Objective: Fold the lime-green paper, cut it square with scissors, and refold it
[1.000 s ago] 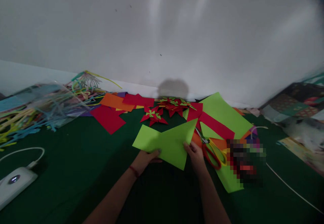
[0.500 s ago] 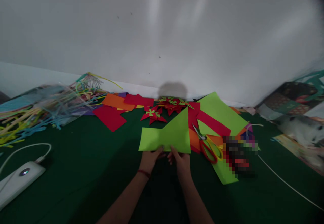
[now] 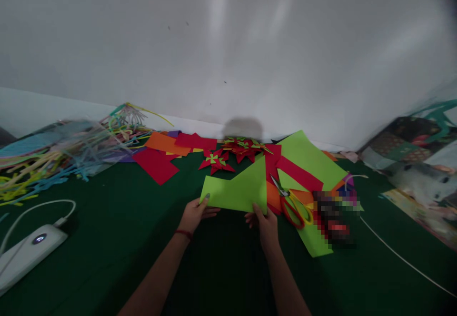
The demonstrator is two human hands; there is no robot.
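Note:
A folded sheet of lime green paper (image 3: 237, 192) is held up in front of me, its upper right rising to a point. My left hand (image 3: 194, 213) pinches its lower left corner, thumb on the near face. At the lower right corner my right hand (image 3: 264, 223) grips it the same way. Just right of the paper lie scissors (image 3: 293, 206) with red and yellow handles, blades pointing up and left. Behind the paper sits a red paper flower (image 3: 216, 160) with a green centre, beside a pile of similar flowers (image 3: 244, 148).
Red paper (image 3: 157, 166) and orange paper (image 3: 166, 143) lie at the back left. A larger green sheet (image 3: 310, 159) rests at the back right. Bagged coloured strips (image 3: 82, 144) lie far left, above a white device (image 3: 32, 254) with a cable. A pixelated patch hides something right of the scissors.
My left hand has slid left from the middle of the lower edge to the paper's left corner. My right hand has moved right to the other corner.

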